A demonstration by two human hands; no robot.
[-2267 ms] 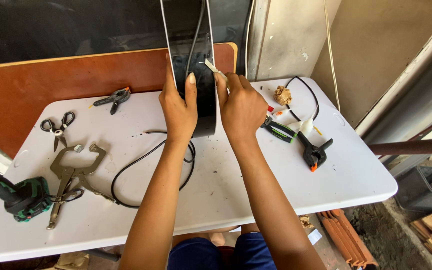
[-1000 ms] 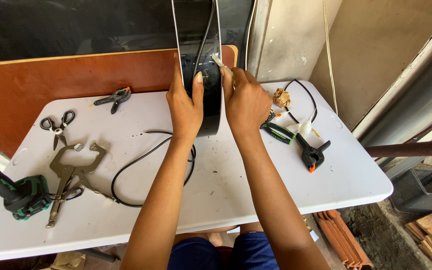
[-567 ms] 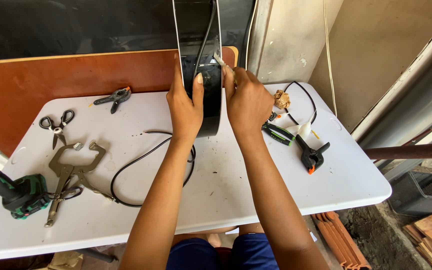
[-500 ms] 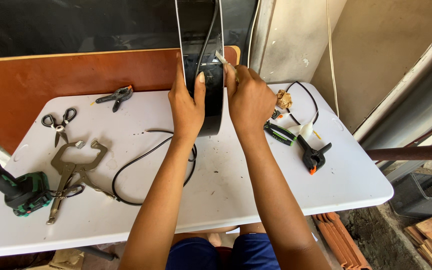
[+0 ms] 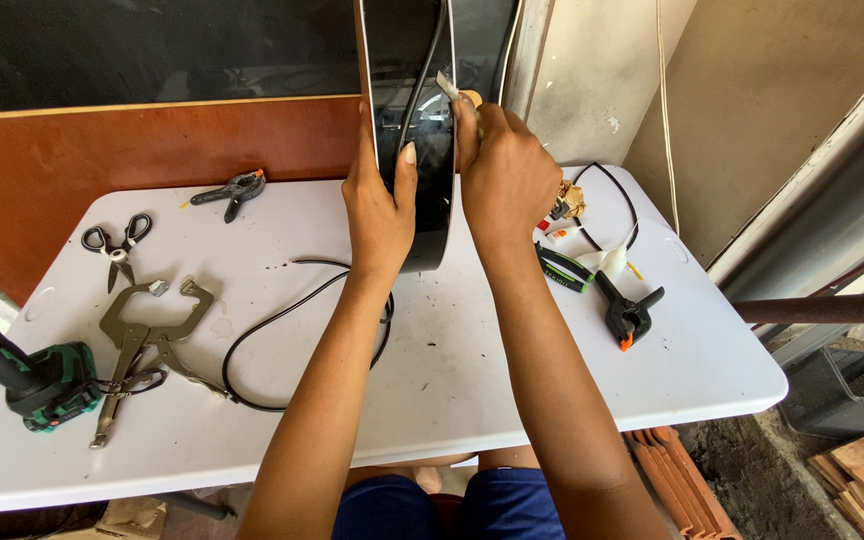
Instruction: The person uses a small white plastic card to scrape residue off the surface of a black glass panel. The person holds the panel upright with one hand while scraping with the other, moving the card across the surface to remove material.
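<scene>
we see a tall, glossy black panel (image 5: 422,150) standing upright on its lower curved end near the middle of the far edge of the white table (image 5: 472,380), its top cut off by the frame. our left hand (image 5: 380,205) is closed around the panel's left edge, thumb on the front face, steadying it. our right hand (image 5: 502,175) is closed on a small pale-tipped tool (image 5: 449,88) whose point meets the panel's right edge; what kind of tool it is we cannot make out. a black cable (image 5: 282,330) loops over the table in front of the panel, and another cable runs down the panel's face. we judge that the panel could slip or tip on its rounded end if the left grip loosens, and the tool tip could skid and scratch the gloss or nick the cable. toward the left edge lie scissors (image 5: 112,245), locking pliers (image 5: 142,335) and a green drill (image 5: 22,370); a small clamp (image 5: 234,188) sits near the far edge, and a black clamp (image 5: 627,312) toward the right edge.
</scene>
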